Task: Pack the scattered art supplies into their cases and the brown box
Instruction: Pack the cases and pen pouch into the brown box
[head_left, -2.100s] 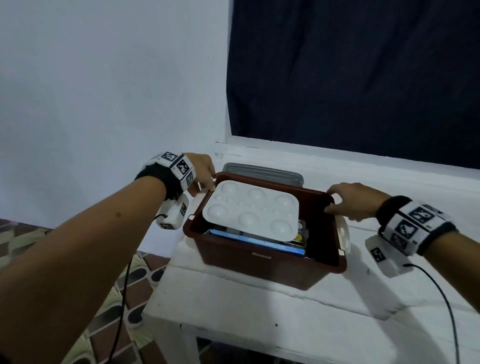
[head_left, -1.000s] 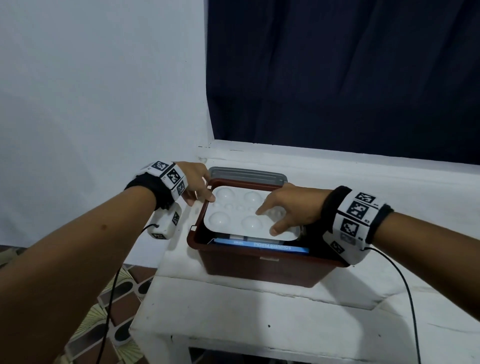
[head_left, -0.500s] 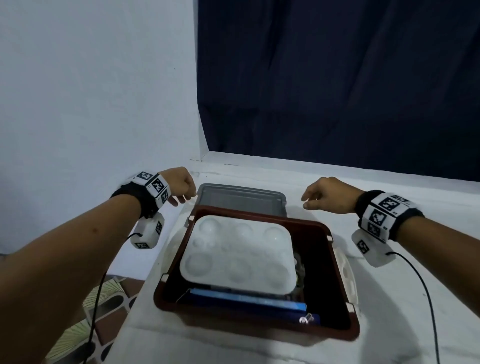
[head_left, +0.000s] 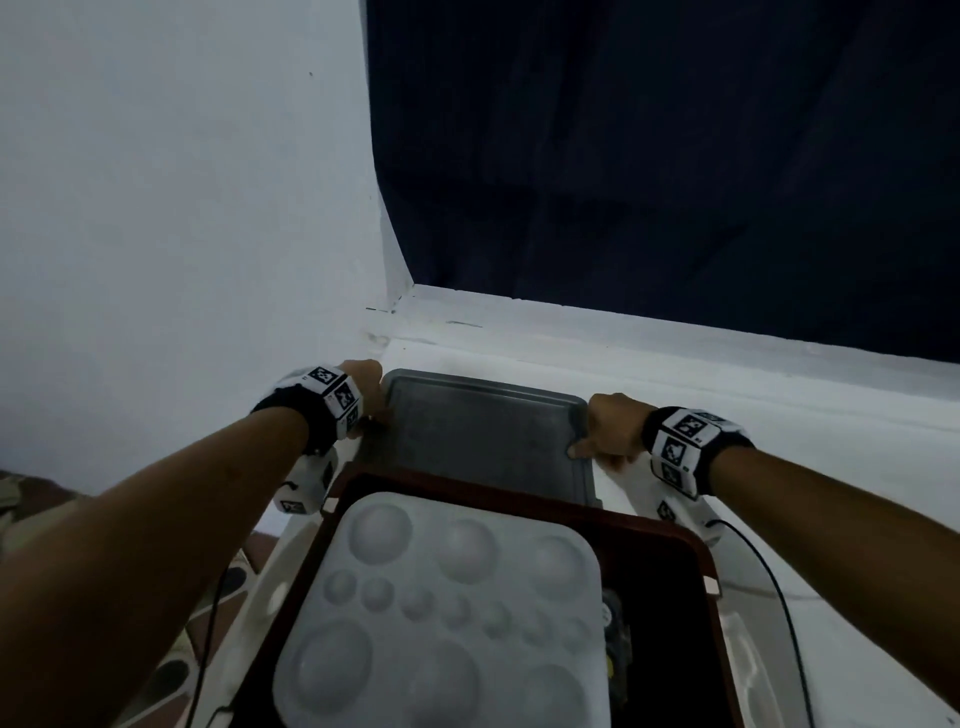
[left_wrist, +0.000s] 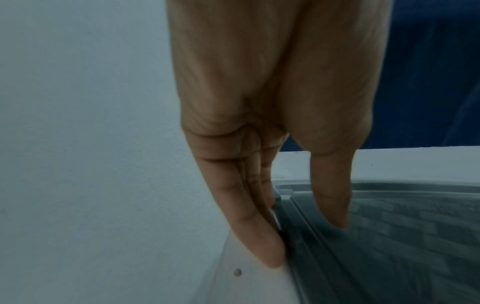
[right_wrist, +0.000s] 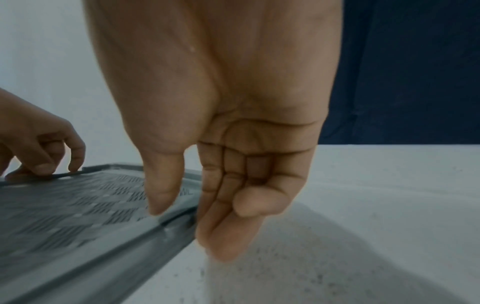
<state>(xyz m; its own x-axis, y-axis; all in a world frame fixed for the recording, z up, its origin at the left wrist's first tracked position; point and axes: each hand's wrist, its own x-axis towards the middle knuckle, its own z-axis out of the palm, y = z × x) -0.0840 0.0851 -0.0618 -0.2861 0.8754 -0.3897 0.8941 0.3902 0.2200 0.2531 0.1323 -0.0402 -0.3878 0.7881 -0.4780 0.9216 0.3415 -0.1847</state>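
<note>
The brown box (head_left: 519, 499) fills the lower middle of the head view, with a white paint palette (head_left: 447, 613) lying on top of its contents. Behind it a grey lid (head_left: 483, 431) lies flat on the table. My left hand (head_left: 363, 387) holds the lid's left edge, and my right hand (head_left: 605, 431) holds its right edge. In the left wrist view my left hand (left_wrist: 303, 240) has its thumb on the lid (left_wrist: 389, 236) and its fingers along the rim. My right hand (right_wrist: 191, 230) pinches the lid (right_wrist: 78, 205) the same way.
The white table (head_left: 831, 519) runs off to the right. A white wall (head_left: 182, 208) stands close on the left and a dark blue curtain (head_left: 675, 156) hangs above a ledge behind. Patterned floor (head_left: 171, 675) shows past the table's left edge. A wrist cable (head_left: 784, 613) trails beside the box.
A second ago my right hand pressed on the palette. Both hands have since moved back past the box and taken the grey lid by its two side edges. The view has moved closer.
</note>
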